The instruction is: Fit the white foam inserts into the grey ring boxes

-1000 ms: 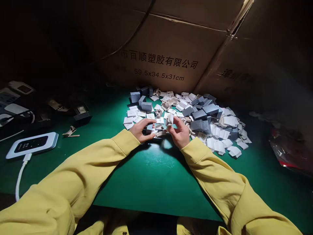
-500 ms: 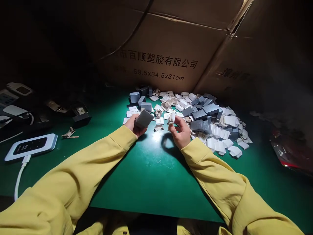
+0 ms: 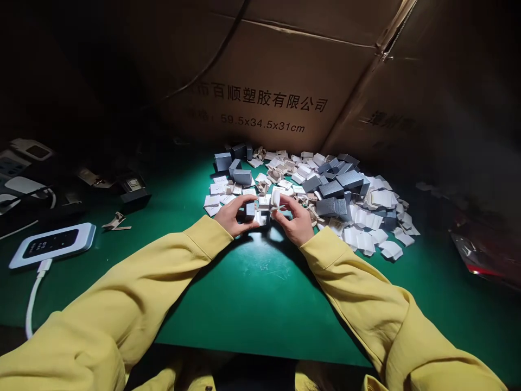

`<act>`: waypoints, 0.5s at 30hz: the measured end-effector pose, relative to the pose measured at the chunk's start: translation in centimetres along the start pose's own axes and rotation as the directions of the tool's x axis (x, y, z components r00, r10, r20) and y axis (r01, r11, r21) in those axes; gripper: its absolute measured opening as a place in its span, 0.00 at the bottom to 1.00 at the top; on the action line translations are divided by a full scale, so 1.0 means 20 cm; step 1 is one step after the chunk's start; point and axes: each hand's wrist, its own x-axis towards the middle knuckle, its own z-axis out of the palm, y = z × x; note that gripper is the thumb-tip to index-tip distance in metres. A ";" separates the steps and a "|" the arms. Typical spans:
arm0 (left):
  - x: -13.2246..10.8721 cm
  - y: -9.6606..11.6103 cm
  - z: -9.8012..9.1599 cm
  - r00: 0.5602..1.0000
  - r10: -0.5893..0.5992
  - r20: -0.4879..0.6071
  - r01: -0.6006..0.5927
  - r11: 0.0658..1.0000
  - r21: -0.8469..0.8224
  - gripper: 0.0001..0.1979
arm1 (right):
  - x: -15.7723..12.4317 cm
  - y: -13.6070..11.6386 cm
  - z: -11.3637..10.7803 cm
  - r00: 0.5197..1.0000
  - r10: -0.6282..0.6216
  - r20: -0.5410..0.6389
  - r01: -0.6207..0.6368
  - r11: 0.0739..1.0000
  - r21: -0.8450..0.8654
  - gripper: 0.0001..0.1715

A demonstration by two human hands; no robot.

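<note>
Head view, two hands (image 3: 236, 217) (image 3: 296, 221), one held box (image 3: 249, 210)

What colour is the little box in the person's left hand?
The box in the left hand is dark bluish grey. It shows in the head view.

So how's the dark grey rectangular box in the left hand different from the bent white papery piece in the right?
The grey box has flat sides; the white piece looks bent. The box is dark, the piece pale. Both are held: box in the left hand, piece in the right hand.
</note>
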 end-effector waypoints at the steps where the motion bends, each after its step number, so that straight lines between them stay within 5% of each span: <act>1: 0.00 0.00 0.00 1.000 0.011 0.002 -0.011 1.000 -0.002 0.29 | 0.00 -0.01 0.00 0.998 -0.011 0.056 0.011 1.000 0.005 0.23; 5: 0.00 -0.02 0.01 1.000 0.012 -0.012 -0.012 1.000 0.000 0.29 | -0.01 -0.01 0.01 0.971 -0.087 0.222 0.088 0.996 0.004 0.22; 15: 0.01 -0.02 0.01 1.000 0.009 0.007 -0.009 0.999 -0.033 0.32 | 0.00 0.01 0.03 0.981 -0.080 0.177 0.097 0.991 -0.089 0.23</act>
